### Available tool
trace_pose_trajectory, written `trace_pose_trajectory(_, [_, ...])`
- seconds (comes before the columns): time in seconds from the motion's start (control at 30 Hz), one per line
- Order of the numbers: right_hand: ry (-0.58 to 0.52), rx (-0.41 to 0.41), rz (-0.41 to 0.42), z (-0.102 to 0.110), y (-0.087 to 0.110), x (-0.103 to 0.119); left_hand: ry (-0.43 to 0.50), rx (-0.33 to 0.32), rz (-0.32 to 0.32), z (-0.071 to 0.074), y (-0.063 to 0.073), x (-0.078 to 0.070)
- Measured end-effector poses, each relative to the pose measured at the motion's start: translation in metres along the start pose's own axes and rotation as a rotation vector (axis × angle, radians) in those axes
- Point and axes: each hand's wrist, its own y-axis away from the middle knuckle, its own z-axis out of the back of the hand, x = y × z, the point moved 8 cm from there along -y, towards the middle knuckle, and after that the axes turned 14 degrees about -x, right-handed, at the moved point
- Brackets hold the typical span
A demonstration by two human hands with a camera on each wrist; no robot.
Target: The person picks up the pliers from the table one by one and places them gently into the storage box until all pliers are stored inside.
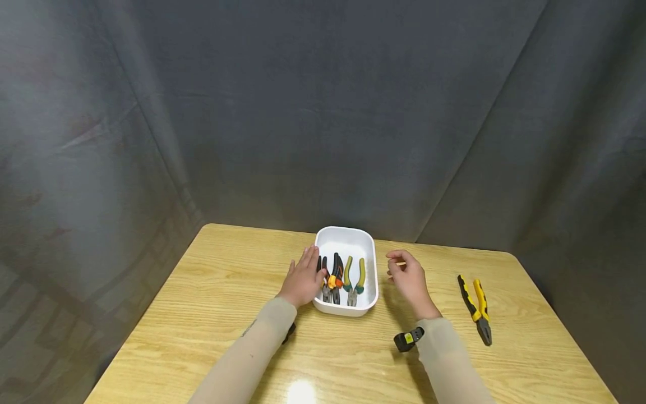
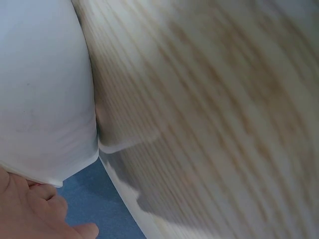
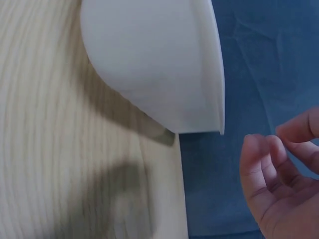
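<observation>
1. White tray: left hand rests at its left rim, fingers straight; right hand, loosely curled around nothing, hovers beside its right wall.
2. Green-handled pliers and black-and-orange pliers lie inside, shown by the head view alone.
3. Yellow-and-black pliers lie right, on the wooden table.
4. Left sleeve: dark lettering, unreadable.

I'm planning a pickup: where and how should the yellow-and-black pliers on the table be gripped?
I'd grip the pliers across both handles, near where they meet, coming from above and the left, where the right hand hovers. They lie flat, handles spread and pointing away from the person; the gap narrows toward that end.
</observation>
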Motion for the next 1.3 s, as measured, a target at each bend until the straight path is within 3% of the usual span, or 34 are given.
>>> trace_pose_trajectory(0.4, [0.049, 0.059, -0.04, 0.028, -0.011, -0.009, 0.001, 0.005, 0.01, -0.002, 0.0, 0.001])
trace_pose_trajectory(1.3, [0.179, 0.096, -0.071, 0.086, -0.024, -0.041, -0.001, 0.018, 0.024, -0.001, 0.001, 0.0])
